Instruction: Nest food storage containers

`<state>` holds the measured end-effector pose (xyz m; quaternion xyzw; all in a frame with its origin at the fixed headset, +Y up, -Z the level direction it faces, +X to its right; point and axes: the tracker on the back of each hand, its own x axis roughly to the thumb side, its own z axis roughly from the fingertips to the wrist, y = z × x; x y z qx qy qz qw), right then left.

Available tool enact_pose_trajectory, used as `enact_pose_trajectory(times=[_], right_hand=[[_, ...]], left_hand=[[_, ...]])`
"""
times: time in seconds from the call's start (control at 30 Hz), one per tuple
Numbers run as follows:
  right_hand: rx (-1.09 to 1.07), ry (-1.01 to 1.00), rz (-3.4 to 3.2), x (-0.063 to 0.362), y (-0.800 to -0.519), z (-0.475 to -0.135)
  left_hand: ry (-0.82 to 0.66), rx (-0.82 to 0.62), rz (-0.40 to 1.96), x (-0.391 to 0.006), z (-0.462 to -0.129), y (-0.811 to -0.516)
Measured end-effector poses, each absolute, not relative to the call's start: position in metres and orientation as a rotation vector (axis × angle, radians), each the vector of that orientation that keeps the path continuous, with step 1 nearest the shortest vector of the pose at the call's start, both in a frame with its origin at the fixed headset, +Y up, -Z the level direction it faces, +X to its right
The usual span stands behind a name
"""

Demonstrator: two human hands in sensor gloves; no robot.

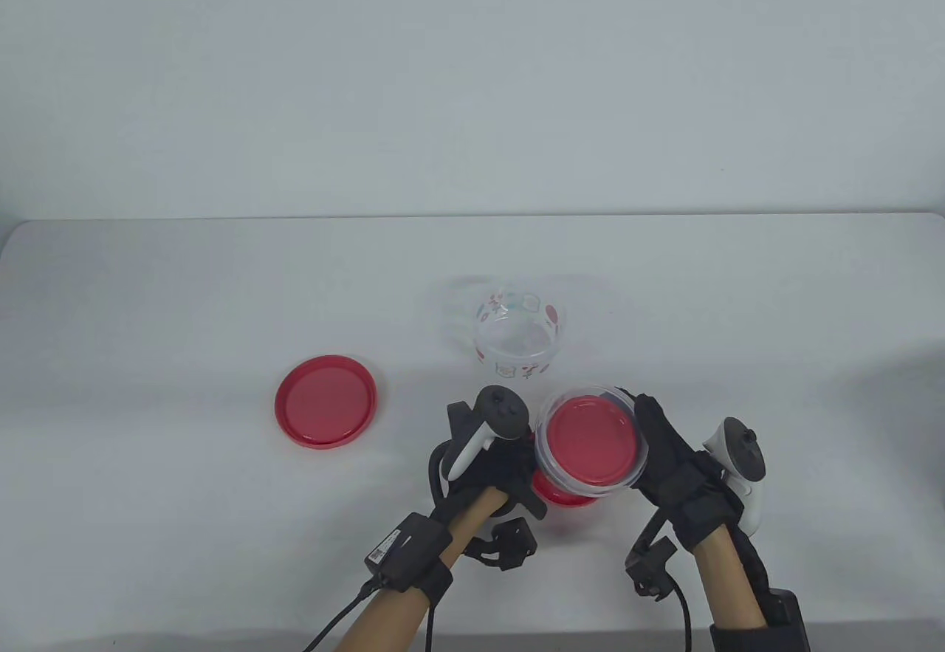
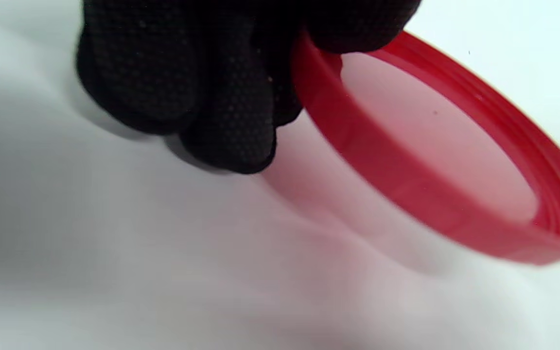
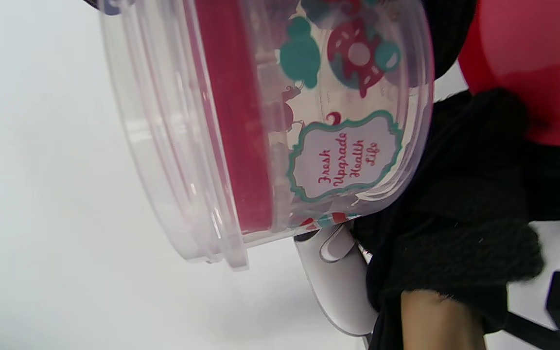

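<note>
My right hand (image 1: 657, 453) grips a clear printed container (image 1: 590, 445) and holds it tilted above the table's front. A red disc shows inside it, and it fills the right wrist view (image 3: 348, 155). My left hand (image 1: 526, 481) pinches the rim of a red lid (image 1: 557, 495) just below that container. In the left wrist view my fingers (image 2: 212, 97) hold this lid (image 2: 406, 194) tilted just above the table. The same lid shows in the right wrist view (image 3: 528, 73). A second clear printed container (image 1: 520, 338) stands open on the table behind the hands.
Another red lid (image 1: 326, 401) lies flat on the white table (image 1: 184, 297), to the left of my hands. The table's far edge meets a plain white wall.
</note>
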<state>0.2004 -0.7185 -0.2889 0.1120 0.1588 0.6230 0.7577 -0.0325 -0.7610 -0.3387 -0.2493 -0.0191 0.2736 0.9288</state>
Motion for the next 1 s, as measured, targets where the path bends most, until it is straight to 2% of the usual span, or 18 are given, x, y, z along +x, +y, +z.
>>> enact_pose_trajectory(times=[0.27, 0.47, 0.63, 0.73, 0.83, 0.93, 1.0], right_hand=[[0.197, 0.429, 1.494, 0.181, -0.736, -0.288], [0.206, 0.45, 1.6, 0.148, -0.729, -0.289], [0.15, 0.376, 1.651, 0.123, -0.734, -0.294], [0.108, 0.392, 1.574, 0.12, -0.746, -0.292], [0.074, 0.41, 1.485, 0.124, -0.758, -0.284], [0.059, 0.402, 1.48, 0.133, -0.759, -0.283], [0.057, 0.385, 1.508, 0.134, -0.759, -0.284]], left_hand=[[0.027, -0.428, 0.722, -0.091, -0.322, -0.736], [0.025, -0.211, 0.84, -0.129, -0.303, -0.709], [-0.11, -0.043, 1.018, -0.141, -0.279, -0.707], [-0.222, -0.043, 1.001, -0.136, -0.272, -0.713], [-0.366, -0.124, 0.976, -0.122, -0.272, -0.718], [-0.475, -0.058, 0.981, -0.115, -0.269, -0.719], [-0.557, -0.024, 0.899, -0.111, -0.265, -0.715]])
